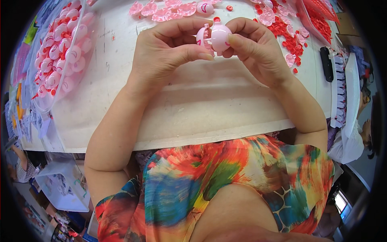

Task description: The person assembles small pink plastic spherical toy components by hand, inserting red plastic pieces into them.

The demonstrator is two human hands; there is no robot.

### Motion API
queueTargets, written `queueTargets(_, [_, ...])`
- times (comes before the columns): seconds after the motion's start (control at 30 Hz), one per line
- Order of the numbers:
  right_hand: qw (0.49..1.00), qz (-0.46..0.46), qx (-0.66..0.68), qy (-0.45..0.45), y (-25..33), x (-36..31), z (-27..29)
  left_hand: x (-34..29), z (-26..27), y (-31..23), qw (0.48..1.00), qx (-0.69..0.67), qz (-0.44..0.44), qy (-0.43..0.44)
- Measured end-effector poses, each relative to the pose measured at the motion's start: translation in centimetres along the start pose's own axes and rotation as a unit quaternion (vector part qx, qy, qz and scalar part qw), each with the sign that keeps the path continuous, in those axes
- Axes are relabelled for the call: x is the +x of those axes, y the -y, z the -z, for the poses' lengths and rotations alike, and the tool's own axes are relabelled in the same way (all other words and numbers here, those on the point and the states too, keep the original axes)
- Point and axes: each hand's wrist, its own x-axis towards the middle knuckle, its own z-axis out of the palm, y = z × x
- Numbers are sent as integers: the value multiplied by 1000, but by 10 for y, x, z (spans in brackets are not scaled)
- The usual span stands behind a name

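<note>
Both hands meet over the far middle of the white table (217, 105). My left hand (155, 54) pinches a translucent pink shell piece (204, 39) with a toothed edge between thumb and fingers. In my right hand (262, 52) is a glossy pink ball part (221, 37), gripped by thumb and fingertips. A small red cap (217, 19) shows at the top of the ball part. The two pink parts sit side by side, with a narrow gap between them; whether they touch at the back is hidden. Another pink ball (204, 8) lies just beyond my hands.
A clear tub (72, 48) full of pink balls stands at left. Pink shell pieces (165, 12) lie at the far edge. Small red parts (292, 46) are strewn right of my hand, beside a red basket (308, 20). A black bar-shaped object (326, 64) lies farther right.
</note>
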Motion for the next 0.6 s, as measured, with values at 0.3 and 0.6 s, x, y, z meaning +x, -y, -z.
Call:
queueTargets(0.3, [1000, -8, -14, -1, -3, -2, -3, 0, -1, -1, 999, 49, 0, 0])
queueTargets(0.6, [999, -21, -31, -14, -7, -1, -4, 0, 2, 0, 996, 88, -20, -2])
